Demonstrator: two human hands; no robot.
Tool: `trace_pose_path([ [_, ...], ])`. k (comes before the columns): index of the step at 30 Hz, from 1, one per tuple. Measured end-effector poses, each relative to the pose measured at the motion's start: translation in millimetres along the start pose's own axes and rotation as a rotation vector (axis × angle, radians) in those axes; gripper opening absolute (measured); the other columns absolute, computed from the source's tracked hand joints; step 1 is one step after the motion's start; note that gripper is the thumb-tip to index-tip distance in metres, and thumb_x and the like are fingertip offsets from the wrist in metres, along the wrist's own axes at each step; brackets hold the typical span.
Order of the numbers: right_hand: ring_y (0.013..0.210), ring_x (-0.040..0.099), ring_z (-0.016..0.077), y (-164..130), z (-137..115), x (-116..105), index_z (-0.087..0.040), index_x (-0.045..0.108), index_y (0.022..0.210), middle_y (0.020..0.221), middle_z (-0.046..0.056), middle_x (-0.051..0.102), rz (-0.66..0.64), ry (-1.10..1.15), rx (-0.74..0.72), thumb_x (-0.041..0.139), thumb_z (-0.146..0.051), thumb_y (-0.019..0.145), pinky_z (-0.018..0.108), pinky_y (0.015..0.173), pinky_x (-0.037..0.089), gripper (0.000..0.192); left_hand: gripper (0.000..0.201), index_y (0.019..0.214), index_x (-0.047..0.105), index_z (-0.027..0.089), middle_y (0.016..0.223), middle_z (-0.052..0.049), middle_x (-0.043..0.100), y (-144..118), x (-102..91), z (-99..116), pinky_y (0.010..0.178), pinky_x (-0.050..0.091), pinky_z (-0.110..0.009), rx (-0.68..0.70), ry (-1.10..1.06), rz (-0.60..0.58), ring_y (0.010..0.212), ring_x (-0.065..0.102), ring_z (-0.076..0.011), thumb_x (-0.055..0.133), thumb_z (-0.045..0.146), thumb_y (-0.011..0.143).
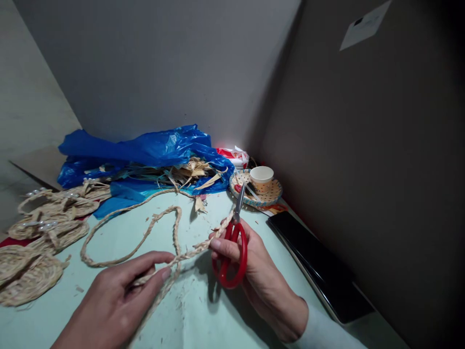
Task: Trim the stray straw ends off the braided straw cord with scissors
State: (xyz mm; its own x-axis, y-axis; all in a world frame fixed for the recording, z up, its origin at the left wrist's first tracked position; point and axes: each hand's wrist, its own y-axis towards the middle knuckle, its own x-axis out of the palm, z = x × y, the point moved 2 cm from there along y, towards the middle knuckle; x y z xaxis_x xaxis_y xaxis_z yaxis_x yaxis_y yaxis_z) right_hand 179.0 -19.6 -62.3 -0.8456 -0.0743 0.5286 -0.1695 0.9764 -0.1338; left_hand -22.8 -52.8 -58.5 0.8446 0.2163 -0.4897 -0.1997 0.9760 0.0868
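Two hands work a braided straw cord with red-handled scissors.

The left hand (116, 300) pinches the braided cord (170, 228) on the pale green surface (203, 315); the right hand (254, 261) grips the scissors (232, 247), its fingers also grasping the cord, blades pointing toward a paper cup (261, 177).

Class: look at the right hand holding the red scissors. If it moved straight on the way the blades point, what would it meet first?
The right hand aims the scissors up and away. The blades would probably first meet the woven tray holding the paper cup, though depth is hard to judge.
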Motion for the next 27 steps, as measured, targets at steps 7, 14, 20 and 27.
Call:
trace_pose_path([
  [7, 0.062, 0.06, 0.0094, -1, 3, 3, -0.019, 0.055, 0.093, 0.083, -0.001, 0.068, 0.0, -0.025, 0.004, 0.095, -0.028, 0.061, 0.02, 0.057, 0.048, 0.052, 0.018, 0.062, 0.083, 0.036, 0.079, 0.0, 0.084, 6, -3.9, 11, 0.07, 0.054, -0.021, 0.055, 0.01, -0.086, 0.078, 0.075, -0.0245, 0.074, 0.048, 0.073],
  [14, 0.058, 0.06, 0.0107, 1, 1, -1, -0.021, 0.049, 0.099, 0.079, -0.003, 0.065, -0.048, -0.299, -0.039, 0.084, -0.034, 0.075, 0.02, 0.051, 0.045, 0.044, 0.018, 0.062, 0.082, 0.034, 0.075, 0.001, 0.082, 2, -8.2, 7, 0.064, 0.053, -0.018, -0.03, -0.064, 0.025, 0.073, 0.071, -0.0213, 0.078, 0.05, 0.067],
  [20, 0.055, 0.046, 0.0105, -7, -9, 2, -0.021, 0.059, 0.097, 0.063, -0.008, 0.051, -0.095, -0.967, -0.359, 0.066, -0.019, 0.083, 0.022, 0.055, 0.039, 0.017, 0.034, 0.078, 0.081, 0.024, 0.076, -0.001, 0.074, 1, -12.0, -5, 0.056, 0.052, -0.015, -0.321, -0.362, -0.124, 0.063, 0.061, -0.0146, 0.083, 0.056, 0.066],
  [27, 0.058, 0.05, 0.0151, -25, -17, 6, -0.026, 0.057, 0.093, 0.073, -0.003, 0.06, -0.203, -1.335, -0.546, 0.06, -0.014, 0.075, 0.025, 0.053, 0.038, 0.022, 0.032, 0.086, 0.082, 0.022, 0.051, 0.006, 0.051, 0, -10.4, -2, 0.034, 0.029, -0.009, -0.413, -0.542, -0.046, 0.042, 0.036, -0.0054, 0.089, 0.045, 0.065],
])
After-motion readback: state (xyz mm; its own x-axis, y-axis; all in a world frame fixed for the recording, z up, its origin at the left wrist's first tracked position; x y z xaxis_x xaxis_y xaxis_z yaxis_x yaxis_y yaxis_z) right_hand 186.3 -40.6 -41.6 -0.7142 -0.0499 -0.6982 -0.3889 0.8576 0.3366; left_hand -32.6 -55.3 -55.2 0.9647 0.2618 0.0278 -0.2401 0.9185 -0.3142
